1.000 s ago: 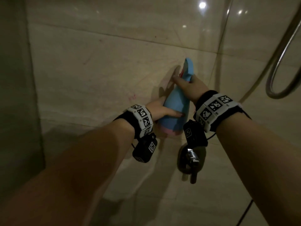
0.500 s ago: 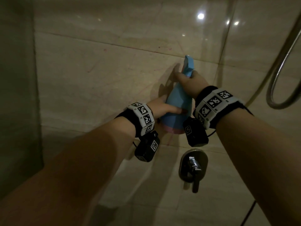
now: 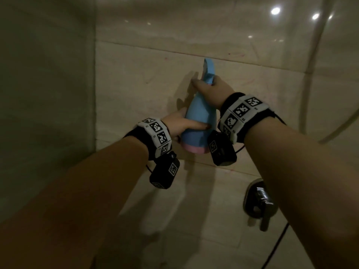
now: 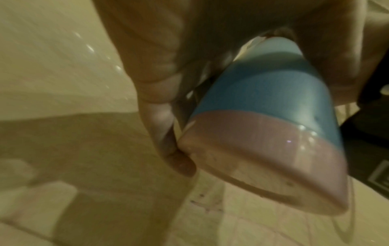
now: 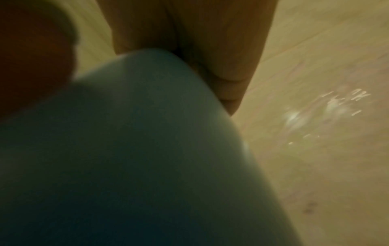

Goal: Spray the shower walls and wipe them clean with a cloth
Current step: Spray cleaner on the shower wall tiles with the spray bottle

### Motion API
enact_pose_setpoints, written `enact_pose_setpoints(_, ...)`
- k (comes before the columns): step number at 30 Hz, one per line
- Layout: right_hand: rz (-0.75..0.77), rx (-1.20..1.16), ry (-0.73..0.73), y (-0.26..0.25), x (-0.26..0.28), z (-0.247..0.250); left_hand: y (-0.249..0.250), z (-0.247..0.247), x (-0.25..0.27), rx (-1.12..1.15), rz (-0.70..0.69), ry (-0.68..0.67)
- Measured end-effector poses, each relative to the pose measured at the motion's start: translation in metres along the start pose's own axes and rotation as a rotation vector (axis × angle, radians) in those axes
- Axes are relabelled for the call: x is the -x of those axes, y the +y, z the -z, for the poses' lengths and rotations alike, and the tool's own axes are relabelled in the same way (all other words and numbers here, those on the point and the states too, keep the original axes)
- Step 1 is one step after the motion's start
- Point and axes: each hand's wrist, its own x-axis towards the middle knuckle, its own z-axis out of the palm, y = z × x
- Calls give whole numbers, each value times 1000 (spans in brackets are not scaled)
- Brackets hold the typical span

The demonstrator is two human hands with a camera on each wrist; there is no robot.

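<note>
The blue spray bottle (image 3: 200, 115) stands nearly upright, nozzle up toward the tiled wall (image 3: 147, 78). The left hand (image 3: 182, 123) grips its base; the right hand (image 3: 211, 90) wraps its neck.

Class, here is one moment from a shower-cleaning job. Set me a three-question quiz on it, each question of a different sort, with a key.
1. True or false: the left hand grips the spray bottle near its pink base.
2. Which hand holds the bottle's neck? A left B right
3. Fill in: the metal shower valve is mounted on the ____.

Key: 1 true. 2 B, the right hand. 3 wall.
</note>
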Motion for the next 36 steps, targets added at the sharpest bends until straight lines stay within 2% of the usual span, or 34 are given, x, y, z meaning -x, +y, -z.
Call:
enact_pose_setpoints(4,32,12,4,-12,-5,-23,-7,19,14,-32,20,71)
enact_pose_setpoints(7,25,4,-1,-15,-7,-37,-13,27,18,23,27,52)
enact_pose_setpoints(11,-14,-33,-92,-17,-8,-49,-22,35,28,83,43,44)
enact_pose_setpoints(15,-20,-72,-138,-8,0,-69,-44,37,40,148,59,75)
enact_pose_setpoints(19,-31,-85,-187,3,7,-98,-66,42,55,170,96,38)
enact_pose_setpoints(25,-44,-17,-225,14,11,-127,-109,48,57,156,162,49)
enact_pose_setpoints(30,-56,-110,-202,24,23,-147,-122,48,71,167,221,64)
enact_pose_setpoints(36,-126,-163,-268,46,41,-166,-147,43,84,157,261,26)
